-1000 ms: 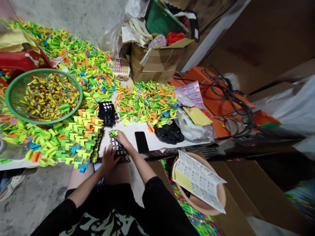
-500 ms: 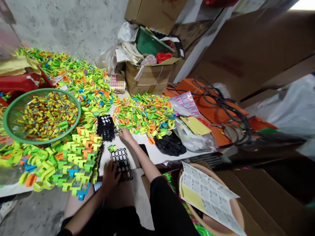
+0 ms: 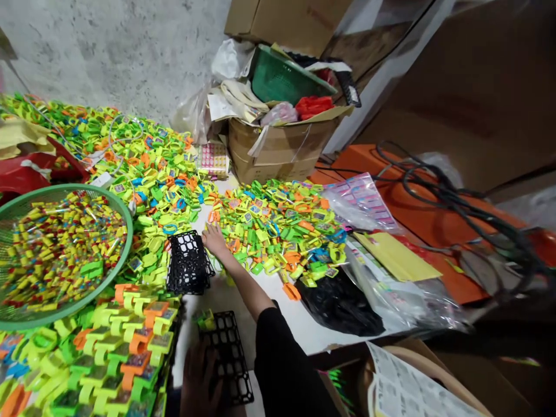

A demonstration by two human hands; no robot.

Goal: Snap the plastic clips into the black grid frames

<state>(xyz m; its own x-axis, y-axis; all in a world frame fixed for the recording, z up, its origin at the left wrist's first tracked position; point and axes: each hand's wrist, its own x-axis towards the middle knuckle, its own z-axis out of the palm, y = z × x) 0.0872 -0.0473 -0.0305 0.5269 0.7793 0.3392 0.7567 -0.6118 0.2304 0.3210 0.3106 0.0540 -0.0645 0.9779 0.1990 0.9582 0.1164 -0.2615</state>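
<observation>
My right hand [image 3: 214,238] reaches forward to the near left edge of a heap of green, yellow and orange plastic pieces [image 3: 278,226], its fingers curled down among them. What they grip is hidden. My left hand [image 3: 200,379] lies flat with fingers spread on a black grid tray [image 3: 230,353] at the table's front edge. One green piece [image 3: 204,318] sits at the tray's far corner. A stack of black grid trays [image 3: 189,263] stands just left of my right hand.
Rows of assembled coloured pieces [image 3: 130,341] fill a tray at front left. A green mesh basket [image 3: 61,255] of small parts sits at left. Plastic bags [image 3: 391,289], a black bag [image 3: 339,304], cardboard boxes [image 3: 278,145] and cables [image 3: 456,197] crowd the right and back.
My right hand left the grid tray and moved forward into the heap. The left hand stayed on the tray. The camera tipped forward and closer to the table.
</observation>
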